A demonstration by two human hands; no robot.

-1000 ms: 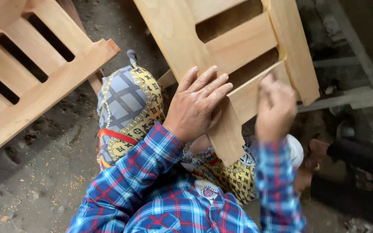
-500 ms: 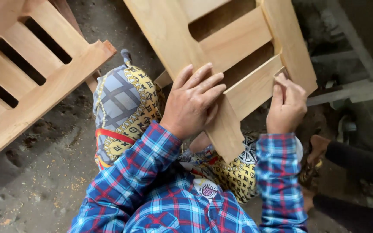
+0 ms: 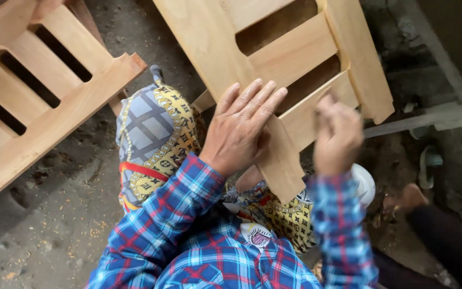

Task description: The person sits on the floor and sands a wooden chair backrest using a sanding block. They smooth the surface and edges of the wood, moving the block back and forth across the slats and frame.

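Head view: a slatted wooden frame (image 3: 274, 59) of pale timber leans across the person's lap, its long side rail running from upper left down to lower right and ending just above the knees. The left hand (image 3: 241, 131) lies flat on that rail, fingers (image 3: 263, 101) spread and extended, pressing rather than gripping. The right hand (image 3: 338, 134) is blurred against the lowest cross slat (image 3: 316, 107), to the right of the rail; its fingers seem curled, but whether they hold anything I cannot tell. The slat's long axis runs across the rail, rising toward the right, and the right hand is the nearer one to it, touching or just upon it.

Below the frame are blue-and-red plaid sleeves (image 3: 177, 214) and patterned trousers (image 3: 156, 134). Left of the frame, well apart, a second slatted wooden piece (image 3: 44, 96) rests on the floor (image 3: 44, 225), dusty concrete strewn with wood shavings. Right of the frame lie grey rails or boards (image 3: 429, 118) and another person's dark sleeve (image 3: 439, 230).
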